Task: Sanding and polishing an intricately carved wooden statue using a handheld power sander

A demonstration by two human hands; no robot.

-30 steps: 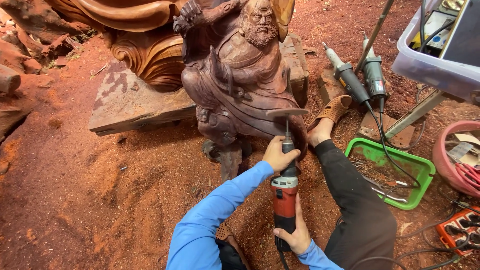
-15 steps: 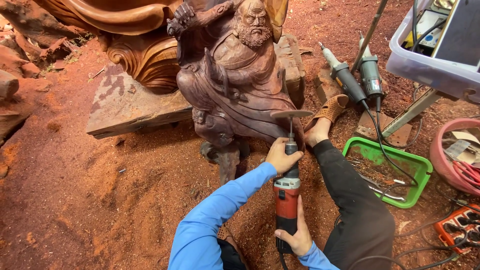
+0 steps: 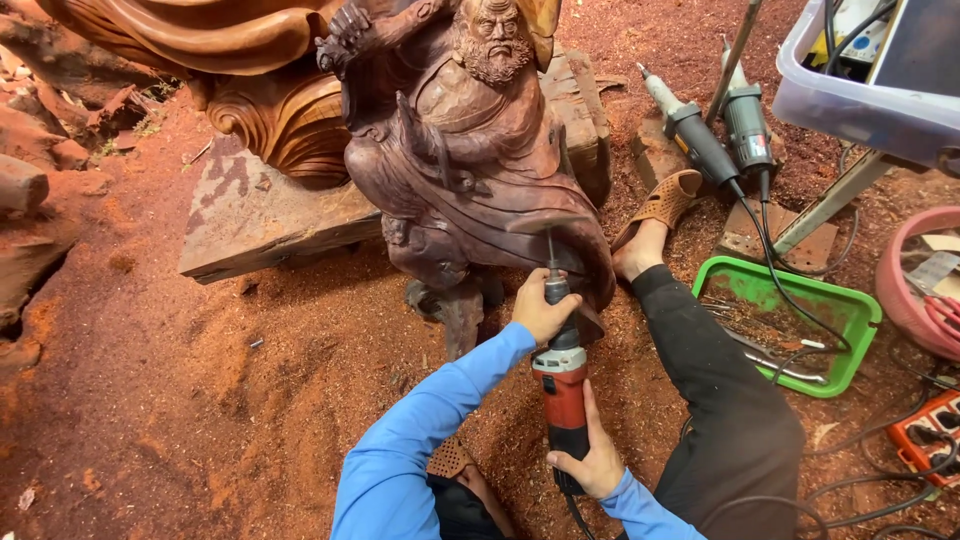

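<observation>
Your left hand (image 3: pixel 541 309) still grips the red-and-black die grinder (image 3: pixel 563 400) near its collet | right hand (image 3: pixel 590 462) stays clamped on its rear | bit unmoved against the dark carved wooden statue (image 3: pixel 470 150).

Single head view, looking steeply down.
Scene is seen from close above the hands; statue (image 3: pixel 480 170) is faced ahead, sawdust ground (image 3: pixel 200 400) is taken in around it.

Open sawdust floor (image 3: pixel 170 400) lies left of the left hand (image 3: pixel 540 310), free for passage; ahead, the carved wooden statue (image 3: pixel 470 170) blocks the way; to the right, the outstretched leg (image 3: pixel 720 380), the green tray (image 3: pixel 800 325) and trailing cables (image 3: pixel 880 500) crowd the ground.
</observation>
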